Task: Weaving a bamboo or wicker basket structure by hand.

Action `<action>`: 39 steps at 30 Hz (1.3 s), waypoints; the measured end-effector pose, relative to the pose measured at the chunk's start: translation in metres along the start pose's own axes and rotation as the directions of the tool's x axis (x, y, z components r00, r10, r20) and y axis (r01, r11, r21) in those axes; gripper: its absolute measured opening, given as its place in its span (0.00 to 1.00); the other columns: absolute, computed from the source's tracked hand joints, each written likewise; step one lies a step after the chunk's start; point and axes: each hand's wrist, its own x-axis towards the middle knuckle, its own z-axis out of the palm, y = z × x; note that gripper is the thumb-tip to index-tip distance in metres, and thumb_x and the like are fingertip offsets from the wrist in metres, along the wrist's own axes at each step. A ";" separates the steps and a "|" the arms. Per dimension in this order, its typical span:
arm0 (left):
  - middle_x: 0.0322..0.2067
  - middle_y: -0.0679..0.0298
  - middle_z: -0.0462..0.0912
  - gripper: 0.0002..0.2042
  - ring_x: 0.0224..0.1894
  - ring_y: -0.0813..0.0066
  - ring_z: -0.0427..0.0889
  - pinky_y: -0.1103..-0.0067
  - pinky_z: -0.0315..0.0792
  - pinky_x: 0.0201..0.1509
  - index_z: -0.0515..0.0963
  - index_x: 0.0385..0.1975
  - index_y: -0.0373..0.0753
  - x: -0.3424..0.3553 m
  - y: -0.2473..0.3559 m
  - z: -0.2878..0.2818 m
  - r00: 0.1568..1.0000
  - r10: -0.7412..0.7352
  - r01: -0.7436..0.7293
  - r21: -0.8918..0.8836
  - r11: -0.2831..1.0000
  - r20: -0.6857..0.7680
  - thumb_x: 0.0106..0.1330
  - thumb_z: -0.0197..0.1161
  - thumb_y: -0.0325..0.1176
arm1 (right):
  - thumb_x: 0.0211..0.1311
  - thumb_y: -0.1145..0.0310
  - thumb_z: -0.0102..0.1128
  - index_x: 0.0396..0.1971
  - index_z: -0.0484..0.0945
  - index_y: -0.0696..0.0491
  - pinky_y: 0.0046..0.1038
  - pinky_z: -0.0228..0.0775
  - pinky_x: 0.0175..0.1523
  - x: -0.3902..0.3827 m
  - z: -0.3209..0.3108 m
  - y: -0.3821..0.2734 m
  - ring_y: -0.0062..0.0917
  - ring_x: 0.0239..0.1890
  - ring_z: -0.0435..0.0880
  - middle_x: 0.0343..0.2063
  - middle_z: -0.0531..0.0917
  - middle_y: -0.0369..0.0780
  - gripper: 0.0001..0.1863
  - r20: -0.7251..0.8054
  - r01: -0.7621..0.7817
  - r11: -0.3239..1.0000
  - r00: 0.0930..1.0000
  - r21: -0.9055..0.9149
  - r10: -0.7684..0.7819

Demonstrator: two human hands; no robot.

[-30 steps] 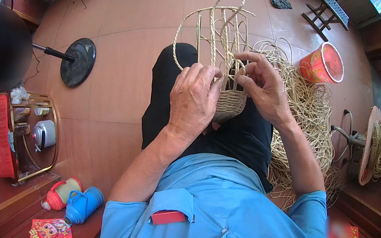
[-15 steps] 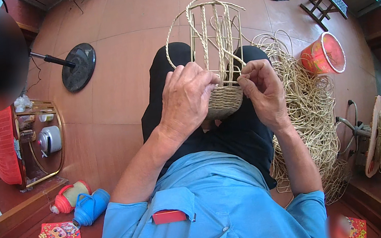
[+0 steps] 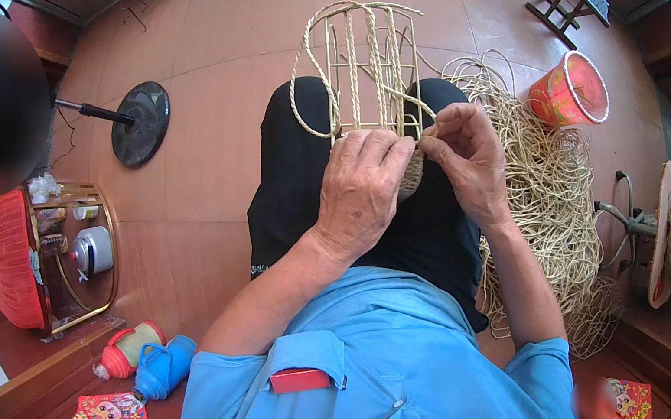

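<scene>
1. Lower and further right than half a second ago, the left hand (image 3: 363, 192) now covers more of the woven basket (image 3: 411, 176).
2. Its grip is mostly hidden by the back of the hand; I cannot tell whether it is clamped on anything.
3. Opposite, the right hand (image 3: 468, 162) has thumb and forefinger pinched together on a twisted cord (image 3: 415, 104) (beside the basket's right edge).
4. Basket and upright bars sit between the knees (image 3: 286, 134).
5. Loose cord (image 3: 548, 193) lies heaped on the floor (image 3: 204, 125), near a red bucket (image 3: 555, 100).
</scene>
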 end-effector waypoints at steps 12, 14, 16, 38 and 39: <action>0.48 0.62 0.80 0.21 0.52 0.61 0.79 0.64 0.74 0.58 0.87 0.60 0.41 0.001 0.009 -0.004 0.995 -0.027 0.020 0.078 0.997 0.099 0.66 0.68 0.25 | 0.77 0.76 0.69 0.64 0.74 0.58 0.19 0.81 0.41 0.018 -0.002 -0.013 0.14 0.39 0.85 0.41 0.87 0.37 0.21 0.043 -0.237 0.966 0.969 -0.106 0.243; 0.47 0.62 0.80 0.21 0.51 0.60 0.79 0.64 0.73 0.57 0.87 0.60 0.41 0.001 0.009 -0.004 0.994 -0.047 0.043 0.046 0.998 0.094 0.65 0.68 0.24 | 0.78 0.76 0.67 0.66 0.72 0.58 0.19 0.81 0.41 0.021 -0.009 -0.015 0.15 0.40 0.85 0.42 0.87 0.37 0.22 0.098 -0.235 0.967 0.964 -0.100 0.245; 0.47 0.62 0.80 0.21 0.50 0.60 0.78 0.64 0.72 0.57 0.88 0.59 0.43 0.001 0.010 -0.003 0.993 -0.092 0.093 -0.016 0.996 0.071 0.65 0.68 0.22 | 0.78 0.76 0.66 0.68 0.71 0.59 0.19 0.81 0.42 0.024 -0.015 -0.019 0.15 0.41 0.85 0.44 0.87 0.38 0.23 0.155 -0.234 0.968 0.957 -0.094 0.246; 0.46 0.60 0.82 0.16 0.50 0.57 0.80 0.62 0.71 0.58 0.87 0.52 0.41 0.004 0.013 -0.003 0.977 -0.210 0.214 -0.137 0.967 0.045 0.67 0.64 0.18 | 0.66 0.83 0.63 0.77 0.63 0.68 0.23 0.85 0.43 0.028 -0.012 -0.033 0.18 0.37 0.87 0.39 0.85 0.40 0.39 0.162 -0.283 0.901 0.923 -0.330 0.349; 0.46 0.60 0.82 0.16 0.50 0.57 0.80 0.62 0.72 0.58 0.88 0.51 0.41 0.006 0.013 -0.003 0.978 -0.203 0.207 -0.146 0.967 0.042 0.67 0.64 0.18 | 0.66 0.83 0.63 0.77 0.63 0.69 0.23 0.86 0.42 0.025 -0.013 -0.031 0.17 0.37 0.87 0.38 0.85 0.40 0.39 0.139 -0.303 0.901 0.923 -0.310 0.358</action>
